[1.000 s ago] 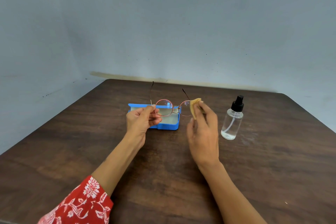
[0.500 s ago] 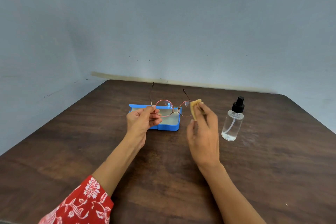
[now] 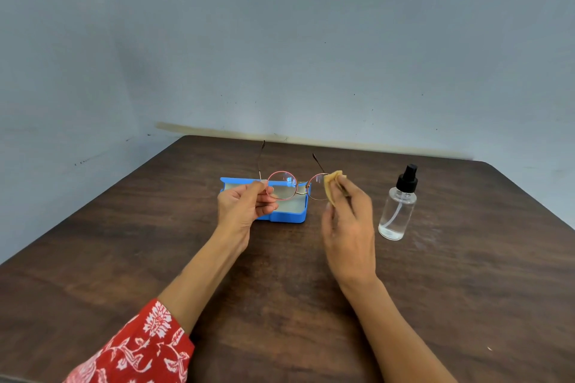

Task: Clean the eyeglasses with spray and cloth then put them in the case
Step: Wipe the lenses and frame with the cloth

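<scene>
Round thin-framed eyeglasses (image 3: pixel 282 185) are held up above the table with their temples pointing away from me. My left hand (image 3: pixel 241 207) pinches the frame at its left edge. My right hand (image 3: pixel 348 227) pinches a small yellow cloth (image 3: pixel 331 185) folded over the right lens. Behind the glasses an open blue case (image 3: pixel 287 216) with a pale lining lies on the table. A clear spray bottle (image 3: pixel 396 207) with a black pump top stands upright to the right of my right hand.
The dark wooden table (image 3: pixel 280 305) runs back to a grey wall, with its far corners at the left and right. A red patterned sleeve (image 3: pixel 133 348) covers my left forearm near the front edge.
The hands and glasses stay almost where they were. My right hand's fingers shift slightly on the cloth over the right lens.
</scene>
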Demonstrator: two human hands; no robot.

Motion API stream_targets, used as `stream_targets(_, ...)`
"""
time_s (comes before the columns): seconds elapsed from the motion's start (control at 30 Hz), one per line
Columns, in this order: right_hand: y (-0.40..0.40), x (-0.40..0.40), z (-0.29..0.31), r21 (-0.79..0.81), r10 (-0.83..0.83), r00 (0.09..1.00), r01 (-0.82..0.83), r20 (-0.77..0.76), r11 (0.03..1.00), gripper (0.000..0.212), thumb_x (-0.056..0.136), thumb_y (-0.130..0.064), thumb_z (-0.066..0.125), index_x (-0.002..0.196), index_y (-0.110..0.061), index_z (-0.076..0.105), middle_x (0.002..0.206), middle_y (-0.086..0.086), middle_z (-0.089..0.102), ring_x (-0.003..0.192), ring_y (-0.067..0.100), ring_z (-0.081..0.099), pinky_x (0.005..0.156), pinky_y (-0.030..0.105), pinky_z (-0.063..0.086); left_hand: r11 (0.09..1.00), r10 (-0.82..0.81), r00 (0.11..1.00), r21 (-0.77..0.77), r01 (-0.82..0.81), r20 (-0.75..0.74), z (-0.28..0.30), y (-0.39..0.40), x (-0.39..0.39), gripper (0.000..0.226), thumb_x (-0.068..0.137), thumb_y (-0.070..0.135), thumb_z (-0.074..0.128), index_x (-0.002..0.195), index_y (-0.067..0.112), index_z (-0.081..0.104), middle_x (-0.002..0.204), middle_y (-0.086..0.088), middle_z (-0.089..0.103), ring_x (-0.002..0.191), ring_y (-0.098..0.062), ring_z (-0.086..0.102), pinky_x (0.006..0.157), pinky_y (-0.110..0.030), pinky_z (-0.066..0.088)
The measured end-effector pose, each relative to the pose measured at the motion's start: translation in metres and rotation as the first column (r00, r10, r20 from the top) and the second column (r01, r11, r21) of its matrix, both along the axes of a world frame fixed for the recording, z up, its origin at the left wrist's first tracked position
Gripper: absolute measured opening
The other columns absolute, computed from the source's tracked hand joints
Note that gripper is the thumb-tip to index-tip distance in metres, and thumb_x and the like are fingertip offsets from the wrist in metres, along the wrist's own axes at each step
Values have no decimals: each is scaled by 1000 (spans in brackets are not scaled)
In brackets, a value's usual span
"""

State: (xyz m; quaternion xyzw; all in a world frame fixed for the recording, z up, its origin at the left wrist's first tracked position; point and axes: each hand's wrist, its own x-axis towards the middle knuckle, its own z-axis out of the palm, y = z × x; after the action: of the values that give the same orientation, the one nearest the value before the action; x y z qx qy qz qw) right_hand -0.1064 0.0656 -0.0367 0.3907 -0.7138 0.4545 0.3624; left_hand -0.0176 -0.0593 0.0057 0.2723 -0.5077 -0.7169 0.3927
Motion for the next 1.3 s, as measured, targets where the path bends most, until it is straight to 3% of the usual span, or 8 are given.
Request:
stream_targets(0.2,-9,10,-3,170,126,974,-95,-186,981,34,82,4,58,116,7,63,118,16,60,111,23,51,99,24,41,1000,22,1000,-7,-22,-10,0,-1,0,23,89,8,58,67,3,64,45,0,60,42,-10,59,45,-15,50)
stream_targets(0.4,0,1,-1,82,1,998,5,-68,997,36,89,-6,42,116,2,65,118,13,61,111,22,51,92,20,42,1000,24,999,18,-24,-27,2,-3,2,22,89,8,57,69,2,64,46,0,61,42,-9,59,46,-14,51)
stream_targets(0.67,-10,12,-4,151,122,971,-91,-204,984,30,85,4,55,113,5,65,115,15,63,108,22,53,89,25,49,1000,22,999,11,-22,-30,1,-2,1,23,89,8,57,68,3,64,45,-1,60,43,-9,59,46,-14,51)
stream_targets(0.87,4,0,-1,3,25,996,-25,91,1000,40,81,10,61,120,2,62,122,13,56,113,16,48,99,-1,25,999,17,1000,-35,-18,-25,-1,-9,2,21,88,9,59,69,3,65,49,-2,63,47,-12,61,48,-15,52)
stream_targets(1.03,6,-5,-3,-59,41,962,-26,269,998,34,79,10,65,112,1,66,114,11,61,106,17,54,92,-3,29,963,56,998,-263,-52,5,-1,-11,6,18,87,10,62,71,6,68,54,-1,67,53,-13,65,56,-18,55)
stream_targets(1.17,10,-9,1,-154,55,832,37,552,987,17,88,-6,57,100,-12,67,86,0,67,73,10,58,70,18,44,866,126,992,-489,-102,17,-6,-8,18,17,86,8,63,72,16,68,56,5,69,57,-10,66,60,-18,57)
stream_targets(1.23,11,-15,-2,-187,84,722,64,687,980,14,88,-10,55,97,-14,66,76,-5,64,69,11,58,70,30,50,818,153,988,-563,-114,21,-10,-4,23,19,86,8,63,72,20,68,60,7,70,60,-12,68,63,-21,58)
stream_targets(1.3,10,-19,-6,-258,173,619,49,766,965,14,88,-11,57,96,-18,66,79,-6,68,76,13,65,77,40,56,773,174,984,-624,-120,27,-14,1,28,20,84,8,65,73,24,69,65,8,71,63,-14,69,65,-26,59)
